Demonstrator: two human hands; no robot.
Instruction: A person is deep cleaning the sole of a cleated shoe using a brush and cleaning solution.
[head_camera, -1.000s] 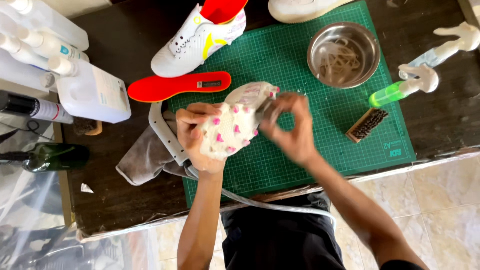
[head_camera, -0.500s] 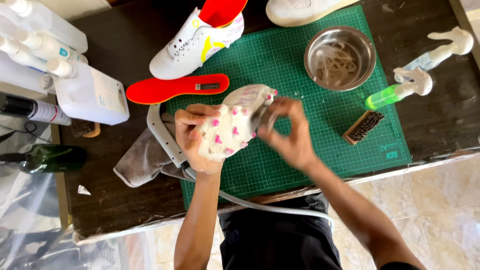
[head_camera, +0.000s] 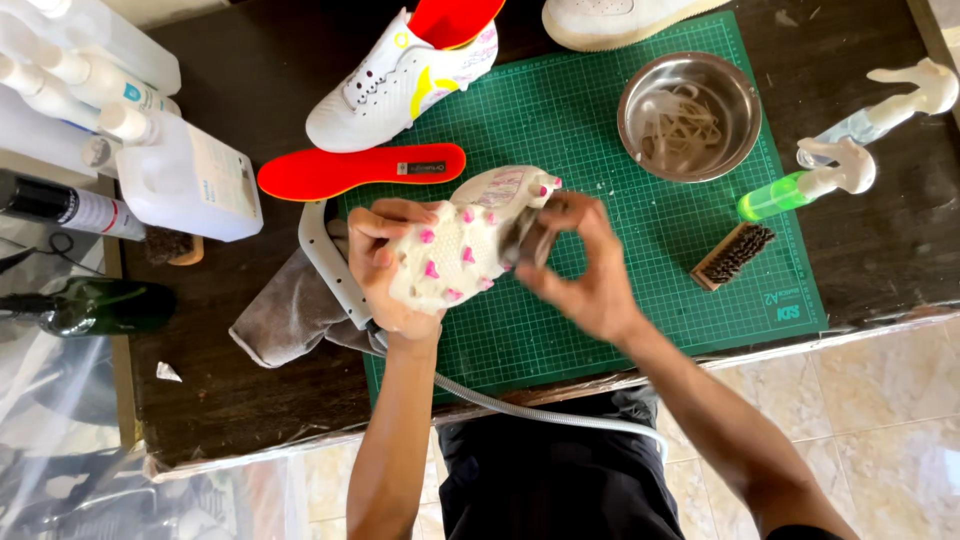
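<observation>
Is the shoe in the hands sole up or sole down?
Sole up: the shoe shows its pink studs to the camera.

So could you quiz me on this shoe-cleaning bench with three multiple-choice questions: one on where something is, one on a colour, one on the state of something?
1. Where does the small brush lie?
A. on the green cutting mat
B. inside the metal bowl
C. on the floor

2. What colour are the studs on the boot being held?
A. black
B. pink
C. blue

3. How is that boot held?
A. standing upright on the mat
B. lying untouched on the grey cloth
C. sole up, off the mat, in the left hand

Answers:
1. A, the brush rests on the mat's right part, below the bowl.
2. B, pink studs dot the pale sole.
3. C, the left hand grips it with the sole facing the camera, while the right hand presses something dark against it.
</observation>
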